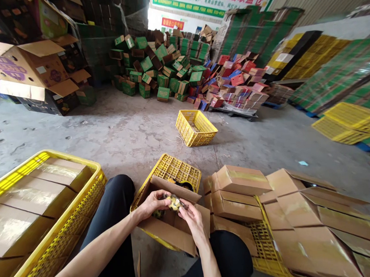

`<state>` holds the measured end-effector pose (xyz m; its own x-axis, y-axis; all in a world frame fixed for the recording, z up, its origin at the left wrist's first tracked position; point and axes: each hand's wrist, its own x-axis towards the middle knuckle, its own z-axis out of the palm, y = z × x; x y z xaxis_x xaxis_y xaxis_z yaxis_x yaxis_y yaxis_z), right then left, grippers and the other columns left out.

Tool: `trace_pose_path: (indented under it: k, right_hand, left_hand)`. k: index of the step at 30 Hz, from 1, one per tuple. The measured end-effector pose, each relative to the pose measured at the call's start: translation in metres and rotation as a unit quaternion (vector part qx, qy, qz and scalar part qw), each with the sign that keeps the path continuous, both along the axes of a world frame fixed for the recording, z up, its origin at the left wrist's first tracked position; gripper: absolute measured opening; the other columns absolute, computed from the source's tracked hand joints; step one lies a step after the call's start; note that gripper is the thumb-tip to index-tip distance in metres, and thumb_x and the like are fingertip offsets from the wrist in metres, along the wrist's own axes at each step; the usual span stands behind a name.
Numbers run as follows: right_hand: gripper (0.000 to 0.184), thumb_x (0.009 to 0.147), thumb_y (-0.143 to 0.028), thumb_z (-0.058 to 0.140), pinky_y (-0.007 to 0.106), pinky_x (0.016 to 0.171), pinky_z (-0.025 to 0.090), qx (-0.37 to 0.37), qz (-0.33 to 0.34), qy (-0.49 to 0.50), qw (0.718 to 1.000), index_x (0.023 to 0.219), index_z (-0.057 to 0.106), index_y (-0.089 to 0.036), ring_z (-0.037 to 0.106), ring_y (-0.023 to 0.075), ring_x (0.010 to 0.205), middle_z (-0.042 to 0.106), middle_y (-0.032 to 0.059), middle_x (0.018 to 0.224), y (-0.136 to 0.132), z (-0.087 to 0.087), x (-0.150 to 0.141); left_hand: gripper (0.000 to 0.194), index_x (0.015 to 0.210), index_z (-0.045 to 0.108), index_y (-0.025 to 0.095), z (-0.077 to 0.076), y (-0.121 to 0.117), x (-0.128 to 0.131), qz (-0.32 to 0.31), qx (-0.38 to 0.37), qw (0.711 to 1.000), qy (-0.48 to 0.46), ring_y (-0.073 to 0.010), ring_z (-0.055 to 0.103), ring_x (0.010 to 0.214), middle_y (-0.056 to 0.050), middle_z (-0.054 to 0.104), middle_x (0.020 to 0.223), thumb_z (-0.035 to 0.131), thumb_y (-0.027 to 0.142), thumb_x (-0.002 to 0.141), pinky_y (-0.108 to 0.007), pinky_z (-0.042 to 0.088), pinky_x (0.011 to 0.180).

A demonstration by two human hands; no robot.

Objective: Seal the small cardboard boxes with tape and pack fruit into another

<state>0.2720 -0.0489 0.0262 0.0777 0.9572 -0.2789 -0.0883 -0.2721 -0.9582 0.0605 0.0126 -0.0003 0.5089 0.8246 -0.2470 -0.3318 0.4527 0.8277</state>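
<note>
An open cardboard box (170, 229) rests on an upturned yellow crate (177, 170) between my knees. Both hands meet over the box's opening. My left hand (153, 203) and my right hand (189, 215) are closed round a small yellowish object (174, 202) with dark patches, held between the fingertips. I cannot make out what the object is. The box flaps stand open around my hands.
A yellow crate (83, 211) of taped cardboard boxes stands at my left. Sealed and flat cartons (296, 215) pile at my right. A small yellow basket (196, 127) sits on the concrete floor ahead. Green, red and blue boxes (181, 72) heap beyond.
</note>
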Motion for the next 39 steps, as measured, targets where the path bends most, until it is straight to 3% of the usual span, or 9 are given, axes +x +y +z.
trace_pose_path:
  k: [7,12,18,27,31,35,39]
  right_hand:
    - [0.071,0.066,-0.072,0.086,0.046,0.084,0.066,-0.026,-0.004,-0.019,0.999,0.114,0.08,-0.02,0.077,0.0355,0.101,0.081,0.0134,0.113,0.0,0.002,-0.001]
    - [0.068,0.066,-0.077,0.082,0.045,0.079,0.065,-0.019,-0.017,-0.051,0.998,0.104,0.084,-0.021,0.078,0.0359,0.089,0.083,0.0108,0.093,0.0,0.006,-0.001]
    - [0.069,0.069,-0.081,0.077,0.041,0.067,0.062,-0.019,-0.025,-0.075,0.997,0.104,0.085,-0.023,0.078,0.035,0.079,0.083,0.0095,0.089,0.001,0.003,0.003]
    - [0.068,0.068,-0.08,0.079,0.048,0.093,0.062,0.006,-0.035,-0.084,0.996,0.101,0.085,-0.021,0.076,0.0385,0.102,0.083,0.0124,0.1,0.001,0.006,0.003]
    - [0.067,0.067,-0.076,0.083,0.052,0.103,0.057,0.026,-0.013,-0.062,0.998,0.107,0.085,-0.022,0.072,0.0401,0.116,0.082,0.0128,0.111,0.002,0.011,-0.001]
    - [0.055,0.07,-0.068,0.085,0.051,0.111,0.052,0.053,0.007,-0.055,0.997,0.106,0.085,-0.026,0.068,0.0372,0.125,0.078,0.0103,0.125,0.002,0.011,-0.001]
    - [0.044,0.075,-0.059,0.083,0.051,0.115,0.048,0.066,0.029,-0.056,0.996,0.107,0.085,-0.029,0.061,0.0356,0.133,0.073,0.0085,0.135,0.0,0.01,0.001]
  left_hand:
    - [0.053,0.104,0.071,0.015,0.005,-0.001,-0.001,-0.006,0.015,1.0,0.025,-0.0248,0.072,0.096,-0.011,0.074,0.106,0.092,0.053,0.072,-0.035,0.057,0.087]
    - [0.056,0.104,0.07,0.014,0.005,0.0,0.001,-0.03,0.0,0.999,0.035,-0.0193,0.073,0.082,-0.012,0.075,0.099,0.084,0.062,0.078,-0.027,0.057,0.074]
    - [0.06,0.112,0.071,0.015,0.005,0.001,0.002,-0.055,-0.038,0.998,0.019,-0.016,0.073,0.076,-0.012,0.076,0.101,0.083,0.064,0.079,-0.024,0.055,0.071]
    - [0.062,0.124,0.069,0.018,0.0,0.001,0.001,-0.055,-0.076,0.995,-0.02,-0.0183,0.076,0.082,-0.013,0.073,0.116,0.084,0.06,0.081,-0.028,0.06,0.077]
    - [0.071,0.125,0.068,0.016,-0.004,0.003,0.002,-0.038,-0.099,0.994,-0.023,-0.0221,0.077,0.084,-0.014,0.075,0.109,0.079,0.069,0.08,-0.032,0.06,0.079]
    - [0.081,0.12,0.069,0.014,-0.005,0.004,0.001,-0.039,-0.128,0.991,-0.026,-0.0238,0.076,0.084,-0.014,0.075,0.106,0.069,0.084,0.078,-0.035,0.06,0.082]
    - [0.059,0.11,0.07,0.018,-0.004,0.003,0.0,-0.02,-0.097,0.995,-0.024,-0.0213,0.074,0.087,-0.008,0.073,0.105,0.087,0.062,0.074,-0.034,0.058,0.083]
